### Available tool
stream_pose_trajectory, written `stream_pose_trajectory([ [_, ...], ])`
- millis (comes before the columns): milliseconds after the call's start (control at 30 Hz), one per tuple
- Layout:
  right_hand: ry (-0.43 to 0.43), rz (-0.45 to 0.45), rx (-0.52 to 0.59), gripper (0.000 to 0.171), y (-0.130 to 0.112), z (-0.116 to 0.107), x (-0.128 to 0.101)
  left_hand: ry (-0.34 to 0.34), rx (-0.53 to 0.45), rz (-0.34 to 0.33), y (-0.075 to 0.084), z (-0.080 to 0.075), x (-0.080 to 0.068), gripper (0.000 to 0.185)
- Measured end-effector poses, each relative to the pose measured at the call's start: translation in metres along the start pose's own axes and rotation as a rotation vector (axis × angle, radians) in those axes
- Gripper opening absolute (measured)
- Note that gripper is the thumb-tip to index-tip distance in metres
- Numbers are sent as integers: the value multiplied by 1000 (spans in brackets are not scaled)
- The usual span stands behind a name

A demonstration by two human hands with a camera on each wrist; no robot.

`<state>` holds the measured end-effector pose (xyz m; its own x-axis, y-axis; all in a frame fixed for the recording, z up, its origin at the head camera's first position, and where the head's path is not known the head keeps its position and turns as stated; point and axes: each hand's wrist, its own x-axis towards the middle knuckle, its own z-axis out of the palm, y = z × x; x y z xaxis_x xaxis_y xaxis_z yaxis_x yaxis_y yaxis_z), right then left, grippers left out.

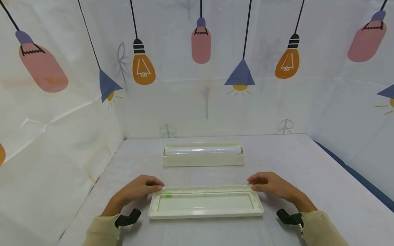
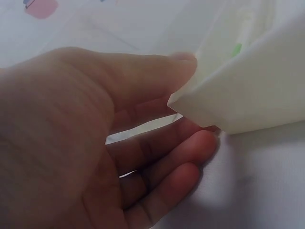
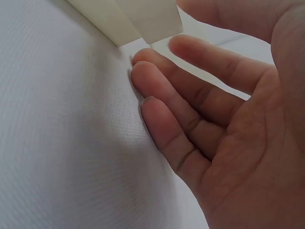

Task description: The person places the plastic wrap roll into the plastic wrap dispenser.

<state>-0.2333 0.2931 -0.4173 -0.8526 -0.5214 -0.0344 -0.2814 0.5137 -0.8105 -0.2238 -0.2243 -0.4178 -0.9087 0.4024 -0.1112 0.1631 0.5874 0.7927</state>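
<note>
Left hand [image 1: 136, 190] pinching the far left corner of a shallow cream lid [image 1: 204, 204], right hand [image 1: 275, 186] its far right corner, lid on the near middle of the table [image 1: 307, 167], 1 cream box [image 1: 204, 161] with a film roll [image 1: 203, 150] beyond

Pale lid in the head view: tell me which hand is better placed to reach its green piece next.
Probably the left hand. The green piece lies near the left end of the lid, close to that hand; the right hand is at the opposite end.
</note>
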Motion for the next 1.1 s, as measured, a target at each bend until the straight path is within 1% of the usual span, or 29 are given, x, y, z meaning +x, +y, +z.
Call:
stream_pose_trajectory([
  [133,-33,-4,9,39,0,0,0,-7,14,20,1,0,1,32],
  [300,-66,-3,14,35,0,1,0,11,29,23,1,0,1,27],
  [533,-65,-10,2,29,-1,3,0,36,16,-19,-1,2,2,25],
  [633,-51,-16,-2,28,0,4,-1,46,11,-36,-2,3,3,25],
  [800,-20,-34,6,27,3,6,0,71,19,-46,-5,4,7,25],
  [933,15,-52,6,25,5,7,1,96,0,-54,-3,5,8,26],
  [1100,96,-17,0,23,5,9,3,138,-31,-75,0,6,8,31],
])
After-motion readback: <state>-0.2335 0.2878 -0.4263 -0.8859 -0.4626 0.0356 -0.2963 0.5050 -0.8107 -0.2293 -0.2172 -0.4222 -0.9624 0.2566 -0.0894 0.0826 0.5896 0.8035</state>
